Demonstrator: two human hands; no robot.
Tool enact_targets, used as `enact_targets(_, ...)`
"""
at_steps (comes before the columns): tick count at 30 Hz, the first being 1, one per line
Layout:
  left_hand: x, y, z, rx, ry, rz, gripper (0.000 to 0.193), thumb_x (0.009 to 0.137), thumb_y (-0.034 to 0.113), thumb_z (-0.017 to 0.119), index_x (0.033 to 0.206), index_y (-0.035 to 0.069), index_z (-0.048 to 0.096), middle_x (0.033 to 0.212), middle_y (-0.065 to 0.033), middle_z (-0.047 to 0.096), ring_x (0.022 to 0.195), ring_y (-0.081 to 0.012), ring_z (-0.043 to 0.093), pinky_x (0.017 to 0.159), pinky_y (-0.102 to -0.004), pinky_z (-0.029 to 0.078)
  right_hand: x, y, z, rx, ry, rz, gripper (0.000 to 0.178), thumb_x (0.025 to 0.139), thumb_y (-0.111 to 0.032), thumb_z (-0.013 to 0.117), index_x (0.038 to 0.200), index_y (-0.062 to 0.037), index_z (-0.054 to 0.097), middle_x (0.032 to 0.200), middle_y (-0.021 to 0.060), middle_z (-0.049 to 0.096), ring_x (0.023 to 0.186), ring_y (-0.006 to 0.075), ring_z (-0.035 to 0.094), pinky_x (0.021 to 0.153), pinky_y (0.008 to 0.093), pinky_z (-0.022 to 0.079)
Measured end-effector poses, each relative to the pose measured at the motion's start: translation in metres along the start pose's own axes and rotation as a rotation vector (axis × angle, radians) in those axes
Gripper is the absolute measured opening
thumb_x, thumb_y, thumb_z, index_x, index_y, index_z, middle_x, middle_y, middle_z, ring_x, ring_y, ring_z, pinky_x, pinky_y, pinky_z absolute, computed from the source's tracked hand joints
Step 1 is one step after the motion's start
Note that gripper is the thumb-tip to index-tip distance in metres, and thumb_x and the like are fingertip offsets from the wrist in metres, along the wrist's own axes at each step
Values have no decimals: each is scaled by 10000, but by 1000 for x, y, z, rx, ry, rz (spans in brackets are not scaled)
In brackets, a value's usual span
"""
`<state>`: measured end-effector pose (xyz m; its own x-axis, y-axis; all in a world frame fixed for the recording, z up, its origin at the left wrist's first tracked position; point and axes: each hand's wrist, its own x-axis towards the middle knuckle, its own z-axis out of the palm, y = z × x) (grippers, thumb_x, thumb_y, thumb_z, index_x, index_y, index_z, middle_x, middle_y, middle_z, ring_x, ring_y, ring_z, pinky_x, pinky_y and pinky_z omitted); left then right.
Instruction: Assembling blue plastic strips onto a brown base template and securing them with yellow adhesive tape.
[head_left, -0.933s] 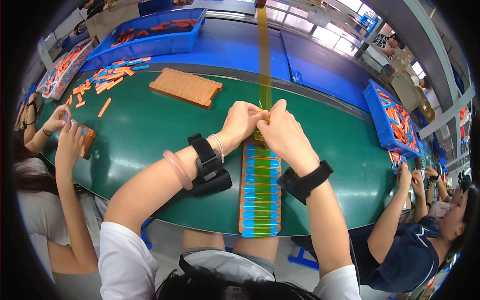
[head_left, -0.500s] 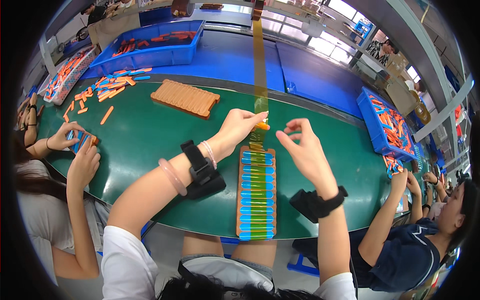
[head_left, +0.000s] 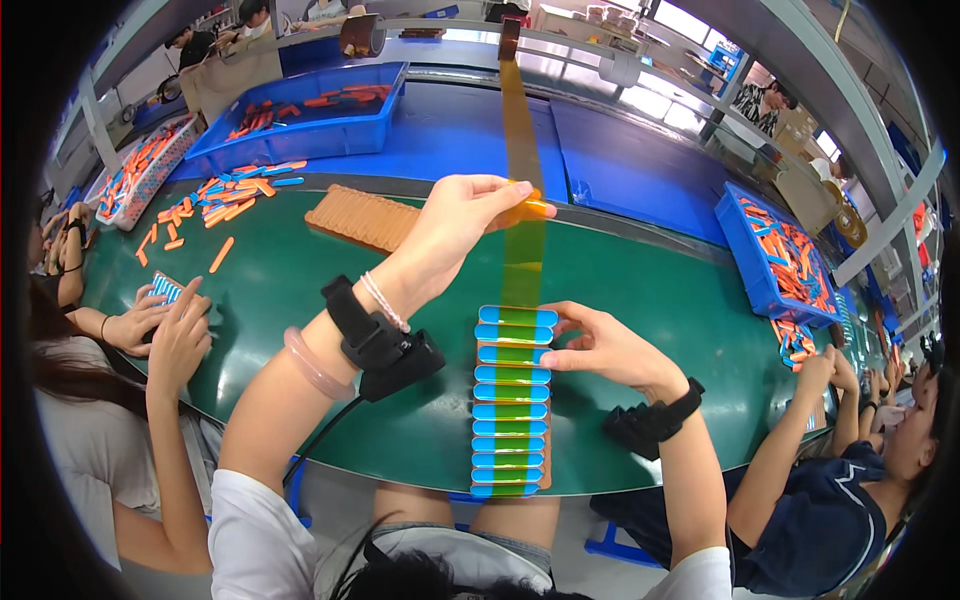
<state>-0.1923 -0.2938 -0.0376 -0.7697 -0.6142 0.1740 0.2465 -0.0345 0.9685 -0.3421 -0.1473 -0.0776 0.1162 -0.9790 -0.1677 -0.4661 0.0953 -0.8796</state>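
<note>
My left hand (head_left: 458, 220) is closed in a pinch on the translucent amber tape (head_left: 522, 260), which runs down from a roll (head_left: 509, 38) at the back. What looks orange at its fingertips may be fingers seen through the tape. Below, the tape lies along the middle of a row of blue strips (head_left: 512, 393) over a brown grooved block (head_left: 545, 450). Thumb and fingers of my right hand (head_left: 607, 347) close on the right ends of the upper strips. The topmost strips reach past the block's far end and seem lifted off it.
Another grooved block (head_left: 365, 218) lies behind my left forearm. Loose orange and blue strips (head_left: 235, 190) are spread at the left, before a blue bin (head_left: 290, 120). A second blue bin (head_left: 778, 255) stands right. Co-workers' hands (head_left: 165, 325) work on the left and others (head_left: 825, 370) on the right.
My left hand has moved up and away along the tape. My right hand has come down from beside it onto the strips' right ends. The upper strips have shifted on the block.
</note>
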Motion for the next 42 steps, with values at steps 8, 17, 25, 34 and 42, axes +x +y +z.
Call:
enact_targets(8,-2,-12,-12,150,-70,134,281,875,255,494,1008,14,550,925,-104,627,837,-177,602,783,-295,450,-10,-28,13,500,83,51,208,832,-189,582,879,14,579,778,37,606,707,75,549,668,210,446)
enact_targets(17,-58,-15,4,-71,-76,-409,324,876,284,499,989,-17,543,1027,-119,581,913,-168,569,776,-303,467,-19,-29,24,541,150,-1,205,867,-204,528,862,-3,566,769,10,575,710,55,519,644,202,430)
enact_targets(25,-73,-10,23,-324,82,-287,131,873,142,497,878,16,533,1015,-139,590,924,-150,568,799,-299,468,-11,-45,55,6,601,-110,175,885,-173,488,867,0,508,579,91,493,469,148,446,469,255,365)
enact_targets(34,-70,3,26,-241,115,-139,85,867,102,501,868,27,541,1084,-125,571,931,-148,565,793,-290,470,-6,-55,54,52,805,-254,141,851,-123,549,841,16,528,625,69,558,533,92,512,481,223,399)
enact_targets(42,-66,4,25,-262,53,46,66,861,95,513,844,36,537,1164,-147,521,938,-152,562,808,-290,460,1,-56,52,391,809,-246,174,854,-150,556,823,21,549,608,22,541,555,23,454,488,182,364)
